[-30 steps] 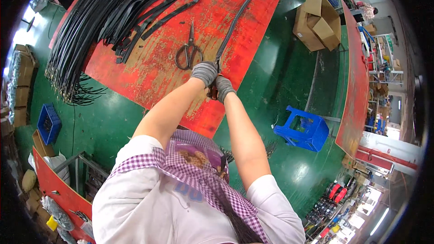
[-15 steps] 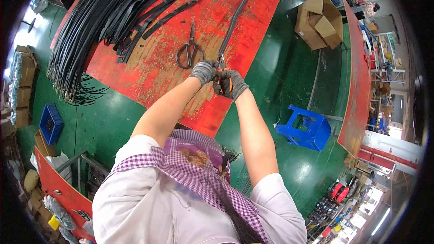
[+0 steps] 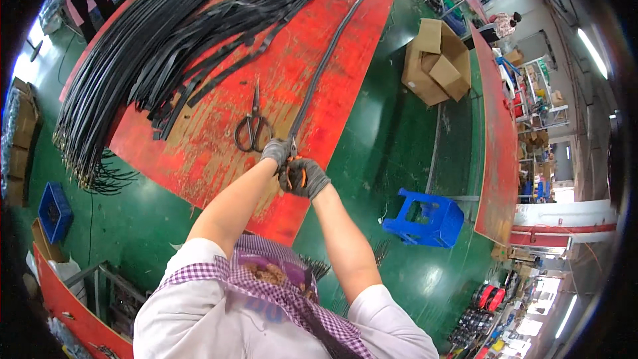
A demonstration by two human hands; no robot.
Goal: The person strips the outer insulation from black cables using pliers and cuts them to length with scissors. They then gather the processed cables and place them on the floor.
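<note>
My left hand [image 3: 275,151], in a grey glove, is closed on the near end of a long black cable [image 3: 325,63] that runs up the red table. Just beside it, my gloved right hand [image 3: 307,179] is wrapped round orange-handled pliers [image 3: 304,177]. The jaws sit at the cable's end, partly hidden by the gloves; I cannot tell whether they bite on it. Black-handled scissors [image 3: 253,126] lie on the table left of my hands, blades pointing away.
A large bundle of black cables [image 3: 126,60] hangs over the left edge of the red table [image 3: 219,139], with flat black strips [image 3: 206,60] beside it. On the green floor to the right stand a blue stool [image 3: 428,219] and an open cardboard box [image 3: 435,63]. A blue crate [image 3: 55,211] is at the left.
The whole view has shifted, so the table, scissors and hands sit lower and further left in the picture. Both hands keep their holds at the cable's end.
</note>
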